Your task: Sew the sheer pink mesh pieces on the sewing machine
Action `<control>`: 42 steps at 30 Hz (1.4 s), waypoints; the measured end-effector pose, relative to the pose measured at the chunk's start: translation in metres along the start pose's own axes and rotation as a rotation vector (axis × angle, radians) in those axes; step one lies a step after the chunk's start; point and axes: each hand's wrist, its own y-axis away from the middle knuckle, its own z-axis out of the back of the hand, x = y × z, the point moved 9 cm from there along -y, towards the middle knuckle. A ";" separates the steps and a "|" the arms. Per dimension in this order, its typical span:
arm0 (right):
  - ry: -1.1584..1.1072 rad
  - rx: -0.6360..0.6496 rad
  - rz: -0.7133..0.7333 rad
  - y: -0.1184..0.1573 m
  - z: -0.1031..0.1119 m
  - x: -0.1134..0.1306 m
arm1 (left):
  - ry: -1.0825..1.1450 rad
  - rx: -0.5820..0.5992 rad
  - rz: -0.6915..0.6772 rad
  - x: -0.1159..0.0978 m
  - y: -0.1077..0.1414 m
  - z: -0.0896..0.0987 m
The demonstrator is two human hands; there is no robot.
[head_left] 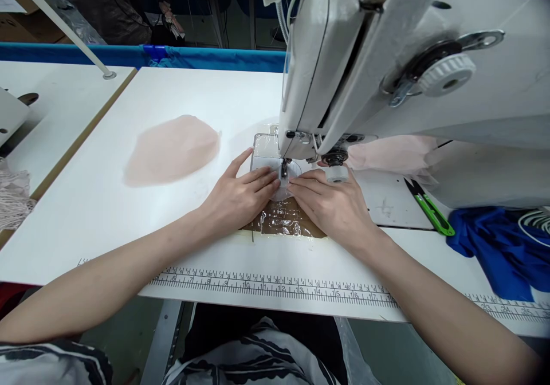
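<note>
My left hand (240,196) lies flat left of the presser foot (284,168) of a sewing machine (318,58), fingers stretched out and thumb apart. My right hand (333,201) rests on the other side, its fingers extended flat toward the foot and partly hidden by the machine head. Between the fingertips of both hands shows a small sheer pale piece of fabric (282,193), which they press down under the needle area. Beneath it, brown tape (283,219) covers part of the machine bed. Left of my left hand lies a sheer pink fabric piece (174,150).
More pink fabric (387,153) sits behind the machine head. Green thread snips (429,207) and a blue cloth (502,247) lie at the right. A printed ruler (266,285) runs along the front table edge. A white rod (64,27) stands at the back left.
</note>
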 end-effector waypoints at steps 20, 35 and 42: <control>0.087 0.002 -0.043 -0.004 -0.005 -0.005 | -0.002 -0.029 0.036 0.009 -0.005 -0.005; 0.032 0.023 -0.078 -0.004 -0.002 -0.008 | -0.050 0.027 0.146 0.014 0.002 0.000; -0.080 -0.064 -0.045 -0.001 0.011 0.007 | -0.141 -0.178 -0.002 -0.002 0.000 0.035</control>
